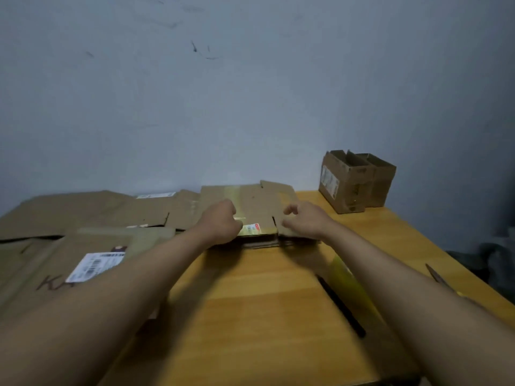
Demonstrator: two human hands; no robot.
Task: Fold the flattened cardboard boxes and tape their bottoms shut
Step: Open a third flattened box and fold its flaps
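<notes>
A small flattened cardboard box [259, 207] with old tape strips and a red-and-white label lies on top of a short stack near the back of the wooden table [250, 302]. My left hand [220, 222] grips its near left edge with curled fingers. My right hand [305, 220] hovers over its right edge, fingers loosely curled, and I cannot tell if it holds the cardboard. Two folded boxes [355, 181] stand upright with open tops at the back right corner. A yellowish tape roll [345, 277] shows blurred beside my right forearm.
Large flattened cartons [83, 215] cover the left half of the table, one with a white shipping label [94, 266]. A dark pen-like stick [340, 305] lies under my right arm. Scissors [437, 275] rest near the right table edge. A grey wall stands close behind.
</notes>
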